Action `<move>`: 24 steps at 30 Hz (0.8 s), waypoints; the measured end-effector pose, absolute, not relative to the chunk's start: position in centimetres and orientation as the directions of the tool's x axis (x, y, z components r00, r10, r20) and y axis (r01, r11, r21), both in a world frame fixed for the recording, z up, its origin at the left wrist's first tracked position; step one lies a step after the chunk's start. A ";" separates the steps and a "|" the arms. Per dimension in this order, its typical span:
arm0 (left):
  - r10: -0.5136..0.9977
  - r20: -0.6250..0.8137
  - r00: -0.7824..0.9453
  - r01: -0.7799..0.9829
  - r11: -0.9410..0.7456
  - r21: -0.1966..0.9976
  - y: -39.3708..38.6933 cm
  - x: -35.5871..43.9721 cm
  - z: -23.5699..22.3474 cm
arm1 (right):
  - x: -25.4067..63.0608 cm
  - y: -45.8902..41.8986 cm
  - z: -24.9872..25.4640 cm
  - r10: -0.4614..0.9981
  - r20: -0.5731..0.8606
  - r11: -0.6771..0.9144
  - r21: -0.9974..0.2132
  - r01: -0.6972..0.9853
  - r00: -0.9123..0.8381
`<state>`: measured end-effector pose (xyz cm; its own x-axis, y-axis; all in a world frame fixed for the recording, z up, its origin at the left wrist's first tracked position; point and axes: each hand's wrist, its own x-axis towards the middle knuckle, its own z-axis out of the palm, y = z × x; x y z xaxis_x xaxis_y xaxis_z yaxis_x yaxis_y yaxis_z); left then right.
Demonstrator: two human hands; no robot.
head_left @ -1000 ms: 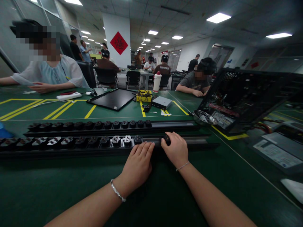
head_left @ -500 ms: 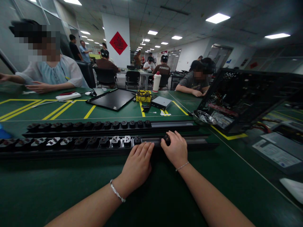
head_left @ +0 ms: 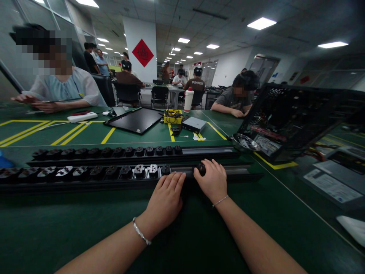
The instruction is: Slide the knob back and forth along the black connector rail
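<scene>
Across the green table lies a long black rail [head_left: 94, 184], with a row of black power socket modules [head_left: 111, 171] set along its left and middle part. My left hand [head_left: 166, 192] grips this rail's front edge just right of the last seated module, fingers pressed together over it. Farther right, my right hand [head_left: 211, 177] is closed round a single black socket module [head_left: 201, 168] at the rail's channel. Whether that module touches the channel is hidden. Parallel behind lies a second black rail [head_left: 205, 153], likewise carrying a row of modules, its right end a bare channel.
An open computer case [head_left: 302, 118] stands tilted at the right, with a metal bowl [head_left: 245, 142] of small parts before it. A power supply unit [head_left: 339, 179] lies nearer. Behind the rails are a black panel [head_left: 137, 120], a grey drive [head_left: 194, 124] and a yellow box [head_left: 173, 117]. Co-workers sit opposite.
Both my hands and the rails stay practically in place. The co-worker at the left has drawn both hands together around a thin, flat object.
</scene>
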<state>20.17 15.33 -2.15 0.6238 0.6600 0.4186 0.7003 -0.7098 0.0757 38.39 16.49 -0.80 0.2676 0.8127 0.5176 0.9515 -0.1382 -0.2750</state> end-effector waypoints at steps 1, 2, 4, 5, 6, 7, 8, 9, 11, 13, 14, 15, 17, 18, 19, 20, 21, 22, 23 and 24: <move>0.658 0.421 0.624 0.699 -0.711 0.074 15.3 20.2 -2.1 | 38.4 16.5 -0.8 0.812 0.518 -0.138 -0.276 0.951 0.268; 0.657 0.423 0.624 0.700 -0.711 0.072 15.3 20.1 -2.1 | 38.4 16.5 -0.8 0.811 0.519 -0.137 -0.278 0.951 0.268; 0.659 0.424 0.621 0.703 -0.708 0.070 15.3 20.1 -2.0 | 38.4 16.5 -0.8 0.812 0.518 -0.135 -0.283 0.950 0.270; 0.660 0.422 0.621 0.704 -0.707 0.070 15.3 20.1 -2.0 | 38.4 16.5 -0.8 0.813 0.515 -0.135 -0.285 0.949 0.271; 0.663 0.417 0.622 0.705 -0.706 0.070 15.2 20.1 -1.9 | 38.4 16.5 -0.8 0.815 0.511 -0.136 -0.288 0.948 0.272; 0.665 0.414 0.622 0.706 -0.705 0.071 15.2 20.1 -1.9 | 38.4 16.5 -0.8 0.816 0.508 -0.137 -0.291 0.947 0.274; 0.667 0.410 0.622 0.707 -0.703 0.071 15.2 20.1 -1.9 | 38.5 16.5 -0.8 0.817 0.505 -0.139 -0.293 0.946 0.277; 0.668 0.411 0.621 0.709 -0.702 0.071 15.2 20.1 -1.9 | 38.5 16.6 -0.8 0.817 0.503 -0.142 -0.295 0.945 0.280; 0.667 0.414 0.620 0.709 -0.702 0.070 15.2 20.1 -2.0 | 38.5 16.6 -0.8 0.817 0.501 -0.146 -0.298 0.943 0.285; 0.663 0.420 0.620 0.708 -0.703 0.067 15.2 20.1 -2.0 | 38.4 16.6 -0.8 0.818 0.498 -0.150 -0.298 0.943 0.288; 0.662 0.419 0.621 0.707 -0.704 0.064 15.2 20.1 -2.0 | 38.4 16.6 -0.7 0.819 0.495 -0.153 -0.298 0.942 0.290; 0.661 0.419 0.622 0.707 -0.704 0.061 15.2 20.1 -2.0 | 38.4 16.6 -0.7 0.821 0.492 -0.156 -0.298 0.942 0.291; 0.661 0.418 0.623 0.709 -0.703 0.054 15.3 20.1 -2.0 | 38.4 16.6 -0.7 0.825 0.483 -0.161 -0.298 0.941 0.294; 0.661 0.416 0.625 0.710 -0.703 0.050 15.3 20.1 -2.0 | 38.4 16.6 -0.6 0.827 0.479 -0.164 -0.297 0.941 0.295; 0.660 0.416 0.626 0.710 -0.703 0.046 15.3 20.2 -2.0 | 38.5 16.5 -0.6 0.829 0.474 -0.168 -0.296 0.940 0.297; 0.659 0.416 0.627 0.710 -0.703 0.043 15.3 20.2 -2.0 | 38.5 16.5 -0.5 0.831 0.468 -0.174 -0.294 0.940 0.300; 0.658 0.418 0.626 0.710 -0.703 0.043 15.3 20.2 -2.0 | 38.5 16.5 -0.5 0.834 0.462 -0.180 -0.291 0.940 0.303; 0.658 0.418 0.626 0.710 -0.703 0.044 15.3 20.2 -2.0 | 38.6 16.5 -0.5 0.837 0.455 -0.186 -0.289 0.939 0.305; 0.657 0.420 0.626 0.709 -0.704 0.046 15.3 20.2 -2.0 | 38.6 16.4 -0.4 0.839 0.450 -0.189 -0.287 0.939 0.306; 0.657 0.422 0.625 0.708 -0.705 0.047 15.2 20.1 -2.0 | 38.6 16.4 -0.4 0.841 0.447 -0.189 -0.287 0.939 0.306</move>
